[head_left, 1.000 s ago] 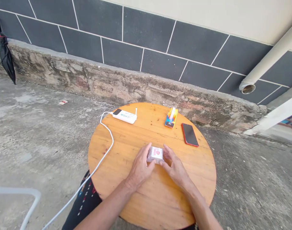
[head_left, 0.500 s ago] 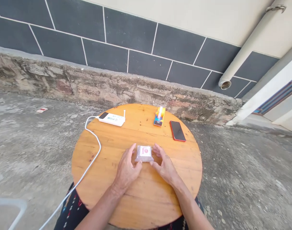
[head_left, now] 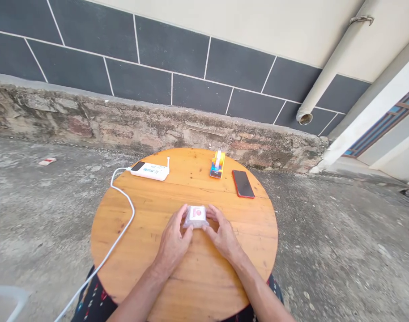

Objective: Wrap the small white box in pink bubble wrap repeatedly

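Observation:
A small white box in a clear plastic wrapper (head_left: 196,216), with a red print on top, lies on the round wooden table (head_left: 140,250). My left hand (head_left: 174,236) grips its left side, thumb at the near left corner and fingers along the edge. From the other side, my right hand (head_left: 223,233) holds the right edge in the same way, thumb at the near corner. The box rests flat on the wood between both hands. Parts of the far fingers are hidden behind the wrapper.
A white device (head_left: 150,171) with a short upright stub lies at the back left. Its white cable (head_left: 133,210) runs over the table's left edge. A yellow and blue tape dispenser (head_left: 217,164) stands at the back, beside a red-edged phone (head_left: 243,184). A stone-based wall (head_left: 140,120) rises behind.
Both hands have closed in on the wrapped box, the right hand moving left against its side. The whole view has shifted slightly, and the other things keep their places on the table.

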A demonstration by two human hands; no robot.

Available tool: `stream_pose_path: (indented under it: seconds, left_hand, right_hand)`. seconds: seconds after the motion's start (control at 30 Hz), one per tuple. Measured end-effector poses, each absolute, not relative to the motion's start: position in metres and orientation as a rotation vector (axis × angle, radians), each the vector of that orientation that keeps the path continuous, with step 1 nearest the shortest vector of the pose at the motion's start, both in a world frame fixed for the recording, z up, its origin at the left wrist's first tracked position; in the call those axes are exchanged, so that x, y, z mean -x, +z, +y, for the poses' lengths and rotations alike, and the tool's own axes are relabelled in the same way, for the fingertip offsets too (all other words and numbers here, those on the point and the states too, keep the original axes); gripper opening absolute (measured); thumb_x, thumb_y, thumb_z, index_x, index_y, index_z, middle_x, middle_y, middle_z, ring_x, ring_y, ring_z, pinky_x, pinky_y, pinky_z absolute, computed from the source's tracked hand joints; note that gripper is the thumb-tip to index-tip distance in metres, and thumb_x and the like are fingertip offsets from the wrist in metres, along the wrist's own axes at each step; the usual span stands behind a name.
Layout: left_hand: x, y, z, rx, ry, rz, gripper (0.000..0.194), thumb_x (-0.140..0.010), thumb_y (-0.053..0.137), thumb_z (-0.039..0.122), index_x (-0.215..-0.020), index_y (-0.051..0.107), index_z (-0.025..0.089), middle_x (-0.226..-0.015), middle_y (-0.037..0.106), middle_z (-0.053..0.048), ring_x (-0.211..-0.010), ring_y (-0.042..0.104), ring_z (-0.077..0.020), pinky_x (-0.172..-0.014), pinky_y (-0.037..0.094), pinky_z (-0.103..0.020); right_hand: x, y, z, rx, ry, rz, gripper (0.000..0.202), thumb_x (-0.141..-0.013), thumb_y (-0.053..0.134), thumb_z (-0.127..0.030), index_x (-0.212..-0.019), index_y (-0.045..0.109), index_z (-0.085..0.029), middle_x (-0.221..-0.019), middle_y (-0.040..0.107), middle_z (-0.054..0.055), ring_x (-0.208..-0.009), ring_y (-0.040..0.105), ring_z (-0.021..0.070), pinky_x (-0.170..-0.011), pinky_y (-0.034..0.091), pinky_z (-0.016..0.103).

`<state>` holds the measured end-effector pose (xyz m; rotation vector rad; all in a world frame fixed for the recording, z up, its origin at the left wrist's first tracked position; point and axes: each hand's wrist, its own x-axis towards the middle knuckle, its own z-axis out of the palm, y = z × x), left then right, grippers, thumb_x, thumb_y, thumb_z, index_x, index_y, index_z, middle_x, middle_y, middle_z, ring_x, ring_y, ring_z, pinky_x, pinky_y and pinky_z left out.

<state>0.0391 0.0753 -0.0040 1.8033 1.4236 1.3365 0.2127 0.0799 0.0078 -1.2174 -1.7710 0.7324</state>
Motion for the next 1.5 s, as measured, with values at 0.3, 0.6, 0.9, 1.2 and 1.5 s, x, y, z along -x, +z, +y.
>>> stream_pose_path:
  seconds: [0.3, 0.6, 0.9, 1.2, 1.5]
  left_hand:
    - [-0.035, -0.0015, 0.0702, -1.863, 1.302, 1.635, 0.059, -0.075, 0.056, 0.022, -0.131, 0.042, 0.017, -0.121, 0.06, -0.011, -0.115, 0.054, -0.0275, -0.099, 0.041, -0.049]
    - [-0.0368, 0.0011, 0.0702, -1.89, 1.244, 1.602, 0.056, -0.077, 0.055, 0.019, -0.132, 0.043, 0.019, -0.12, 0.061, -0.009, -0.111, 0.055, -0.0247, -0.097, 0.041, -0.045]
    - [-0.0369, 0.0021, 0.0694, -1.903, 1.31, 1.557, 0.053, -0.078, 0.055, 0.018, -0.13, 0.045, 0.023, -0.119, 0.061, -0.006, -0.111, 0.056, -0.0227, -0.095, 0.043, -0.041]
    - [-0.0371, -0.0006, 0.0713, -1.883, 1.286, 1.634, 0.056, -0.076, 0.058, 0.023, -0.13, 0.044, 0.016, -0.12, 0.061, -0.011, -0.113, 0.054, -0.0256, -0.098, 0.042, -0.046]
    - [-0.0378, 0.0045, 0.068, -1.82, 1.256, 1.593, 0.048, -0.08, 0.053, 0.022, -0.128, 0.047, 0.021, -0.117, 0.062, -0.008, -0.109, 0.056, -0.023, -0.094, 0.045, -0.043]
  right_hand:
    - [-0.2175, 0.0049, 0.0769, 1.304, 0.698, -1.789, 0.067, -0.077, 0.062, -0.02, -0.138, 0.035, -0.021, -0.136, 0.049, 0.012, -0.123, 0.049, 0.0245, -0.104, 0.038, 0.046]
    - [-0.2155, 0.0017, 0.0791, 1.257, 0.64, -1.818, 0.06, -0.08, 0.058, -0.019, -0.136, 0.037, -0.02, -0.125, 0.059, 0.009, -0.114, 0.056, 0.0226, -0.101, 0.041, 0.045]
    - [-0.2145, 0.0023, 0.0778, 1.252, 0.56, -1.83, 0.057, -0.082, 0.057, -0.021, -0.135, 0.038, -0.023, -0.127, 0.058, 0.009, -0.113, 0.056, 0.0232, -0.1, 0.043, 0.045]
    - [-0.2152, 0.0041, 0.0761, 1.319, 0.494, -1.88, 0.061, -0.08, 0.059, -0.025, -0.136, 0.038, -0.021, -0.134, 0.052, 0.012, -0.122, 0.05, 0.0274, -0.102, 0.04, 0.05]
    - [-0.2137, 0.0091, 0.0745, 1.315, 0.492, -1.883, 0.055, -0.082, 0.057, -0.023, -0.134, 0.039, -0.023, -0.125, 0.059, 0.009, -0.116, 0.054, 0.0256, -0.099, 0.042, 0.048]
